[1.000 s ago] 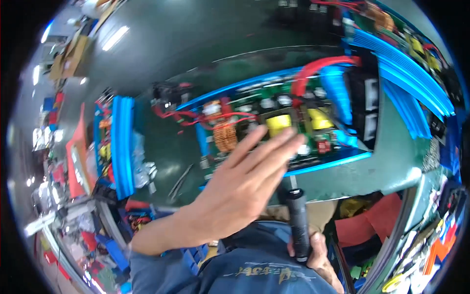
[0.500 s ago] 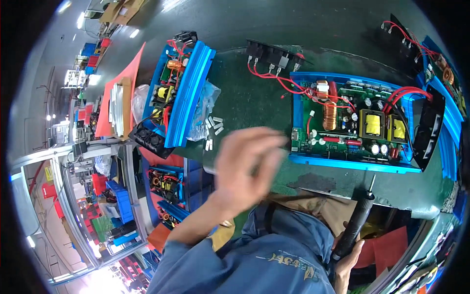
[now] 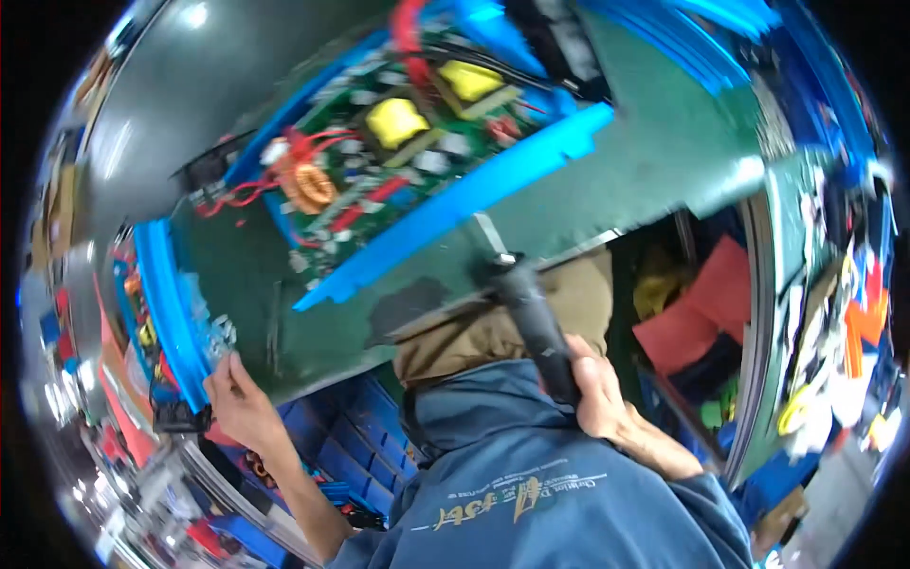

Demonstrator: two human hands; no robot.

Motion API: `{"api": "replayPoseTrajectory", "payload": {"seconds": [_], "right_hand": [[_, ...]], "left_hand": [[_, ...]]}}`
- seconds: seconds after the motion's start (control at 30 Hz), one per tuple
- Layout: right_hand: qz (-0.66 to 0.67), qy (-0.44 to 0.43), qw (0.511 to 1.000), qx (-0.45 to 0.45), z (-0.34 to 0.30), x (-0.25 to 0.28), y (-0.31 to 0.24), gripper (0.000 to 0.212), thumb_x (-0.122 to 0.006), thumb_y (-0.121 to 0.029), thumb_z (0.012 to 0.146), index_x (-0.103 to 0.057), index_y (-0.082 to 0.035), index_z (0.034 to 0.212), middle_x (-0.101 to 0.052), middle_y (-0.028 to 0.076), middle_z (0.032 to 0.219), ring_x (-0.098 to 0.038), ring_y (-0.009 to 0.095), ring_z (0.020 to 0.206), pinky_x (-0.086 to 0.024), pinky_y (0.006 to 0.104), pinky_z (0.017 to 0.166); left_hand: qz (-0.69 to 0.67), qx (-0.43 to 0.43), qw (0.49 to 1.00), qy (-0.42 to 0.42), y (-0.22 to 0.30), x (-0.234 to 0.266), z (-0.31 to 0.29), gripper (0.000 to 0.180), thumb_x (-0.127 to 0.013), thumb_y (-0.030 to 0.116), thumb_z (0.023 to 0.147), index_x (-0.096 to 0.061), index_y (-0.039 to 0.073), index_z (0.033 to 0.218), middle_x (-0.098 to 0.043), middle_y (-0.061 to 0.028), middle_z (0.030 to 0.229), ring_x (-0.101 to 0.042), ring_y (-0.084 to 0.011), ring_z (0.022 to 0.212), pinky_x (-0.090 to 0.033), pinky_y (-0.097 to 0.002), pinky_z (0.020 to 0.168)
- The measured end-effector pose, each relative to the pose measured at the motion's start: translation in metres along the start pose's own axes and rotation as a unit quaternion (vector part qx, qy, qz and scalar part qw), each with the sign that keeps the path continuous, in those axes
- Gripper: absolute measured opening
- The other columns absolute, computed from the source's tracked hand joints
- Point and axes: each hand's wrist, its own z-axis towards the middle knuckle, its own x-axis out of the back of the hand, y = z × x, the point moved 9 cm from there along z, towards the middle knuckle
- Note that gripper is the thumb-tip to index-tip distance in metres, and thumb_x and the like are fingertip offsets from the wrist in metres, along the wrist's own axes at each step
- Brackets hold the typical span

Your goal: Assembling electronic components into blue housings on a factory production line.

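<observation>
On the green bench mat (image 3: 664,161) lies an open blue case (image 3: 455,204), its circuit board (image 3: 379,156) exposed: copper coil (image 3: 308,187), yellow blocks (image 3: 396,120), red wires (image 3: 284,152). Second blue case (image 3: 161,303) stands on edge at the mat's left end.

Right hand (image 3: 592,389) is wrapped closed around a black electric screwdriver (image 3: 531,313); its tip points up at the mat's near edge, short of the open case and not touching it.

Left hand (image 3: 232,394) reaches to a small heap of pale loose parts (image 3: 220,332) beside the second case. Fingertips sit at the heap; whether they pinch one I cannot tell.

Risks, as judged:
- Heap lies near the mat's edge; a brushing finger could push parts off.
- Head is tilted hard and the view blurred; the screwdriver tip could knock the case rim or board parts if swung unwatched.
- A dropped part on the bare board could lodge among components.
</observation>
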Motion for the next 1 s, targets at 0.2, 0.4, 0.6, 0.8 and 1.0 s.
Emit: {"api": "replayPoseTrajectory", "payload": {"seconds": [0.2, 0.4, 0.6, 0.8, 1.0], "right_hand": [[-0.066, -0.064, 0.996, 0.002, -0.003, -0.01, -0.019, 0.045, -0.039, -0.031, 0.108, -0.048, -0.004, 0.143, -0.065, 0.021, 0.1, -0.063, 0.034, 0.091, -0.046, 0.0418, 0.087], [-0.115, -0.02, 0.991, 0.072, 0.0, -0.014, -0.023, 0.04, -0.039, -0.029, 0.109, -0.047, -0.004, 0.139, -0.062, 0.023, 0.08, -0.063, 0.04, 0.071, -0.048, 0.0462, 0.069], [-0.14, -0.001, 0.983, 0.117, 0.002, -0.021, -0.029, 0.042, -0.04, -0.033, 0.109, -0.047, -0.002, 0.137, -0.06, 0.021, 0.07, -0.063, 0.04, 0.064, -0.047, 0.0493, 0.066], [-0.152, 0.009, 0.98, 0.129, 0.004, -0.021, -0.032, 0.042, -0.042, -0.033, 0.109, -0.049, 0.0, 0.134, -0.061, 0.02, 0.069, -0.063, 0.039, 0.063, -0.047, 0.0488, 0.065], [-0.155, 0.008, 0.979, 0.131, 0.006, -0.02, -0.033, 0.044, -0.04, -0.035, 0.109, -0.05, 0.001, 0.134, -0.061, 0.02, 0.071, -0.063, 0.037, 0.065, -0.048, 0.0477, 0.067]], "left_hand": [[0.032, -0.102, 0.994, -0.015, 0.025, 0.003, 0.024, 0.021, -0.055, 0.018, 0.107, -0.062, 0.001, 0.115, -0.069, -0.0135, 0.106, -0.069, -0.0215, 0.085, -0.053, -0.0319, 0.067], [-0.282, -0.121, 0.947, -0.1, 0.143, 0.008, 0.056, 0.02, -0.054, 0.014, 0.107, -0.057, -0.003, 0.117, -0.069, -0.0152, 0.107, -0.069, -0.0173, 0.089, -0.053, -0.0284, 0.072], [-0.359, -0.193, 0.887, -0.217, 0.216, 0.002, 0.065, 0.026, -0.064, 0.007, 0.101, -0.064, -0.002, 0.124, -0.071, -0.0095, 0.108, -0.068, -0.0135, 0.094, -0.053, -0.0263, 0.083], [-0.225, -0.279, 0.901, -0.244, 0.256, 0.002, 0.052, 0.017, -0.069, 0.011, 0.097, -0.072, 0.0, 0.11, -0.072, -0.0062, 0.103, -0.068, -0.0139, 0.094, -0.052, -0.0269, 0.086], [-0.139, -0.444, 0.87, -0.162, 0.278, 0.006, 0.042, 0.012, -0.071, 0.008, 0.092, -0.074, 0.002, 0.103, -0.065, -0.0073, 0.126, -0.065, -0.0209, 0.11, -0.051, -0.0321, 0.093]]}}
